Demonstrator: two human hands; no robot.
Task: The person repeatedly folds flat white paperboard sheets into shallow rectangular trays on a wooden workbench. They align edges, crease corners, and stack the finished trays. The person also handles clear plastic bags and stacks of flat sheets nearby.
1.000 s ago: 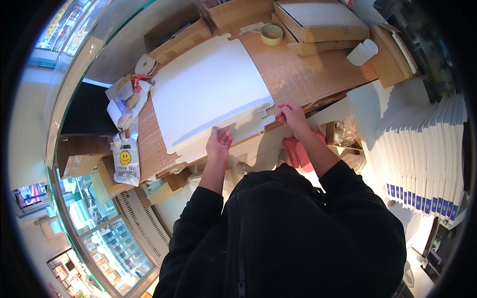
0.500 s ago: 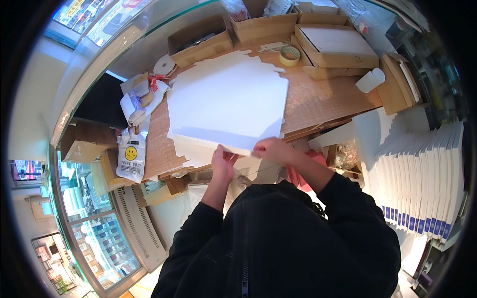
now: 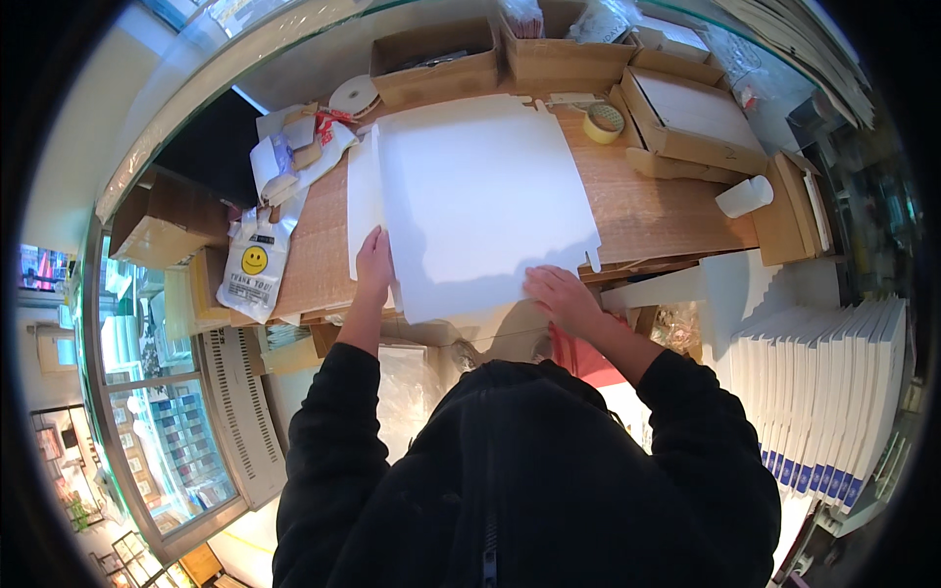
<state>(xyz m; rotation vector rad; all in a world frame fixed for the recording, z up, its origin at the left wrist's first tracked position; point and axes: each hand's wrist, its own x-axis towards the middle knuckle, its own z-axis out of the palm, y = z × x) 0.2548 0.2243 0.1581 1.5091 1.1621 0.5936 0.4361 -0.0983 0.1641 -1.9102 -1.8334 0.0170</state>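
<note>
A large white cardboard blank [image 3: 480, 186] with notched tabs lies on the wooden table [image 3: 319, 235]. Along its left side a strip is bent up at a crease, and its near edge juts out past the table's front. My left hand [image 3: 372, 265] grips that creased left side near the front corner, its fingers pointing away from me. At the near right edge, my right hand [image 3: 564, 296] rests with flat fingers on the board's surface, holding nothing.
Behind the blank stand open cartons [image 3: 436, 69] and a tape roll [image 3: 603, 122]. A white ribbon spool [image 3: 353, 95] and a smiley plastic bag [image 3: 260, 260] sit left. Flat boxes [image 3: 694, 122] and a white cup [image 3: 745, 197] are right, above stacked white boards [image 3: 828, 392].
The white blank has turned, so the crease that faced me now runs along its left side. My left hand has moved left and away from me; my right hand has flattened and shifted right.
</note>
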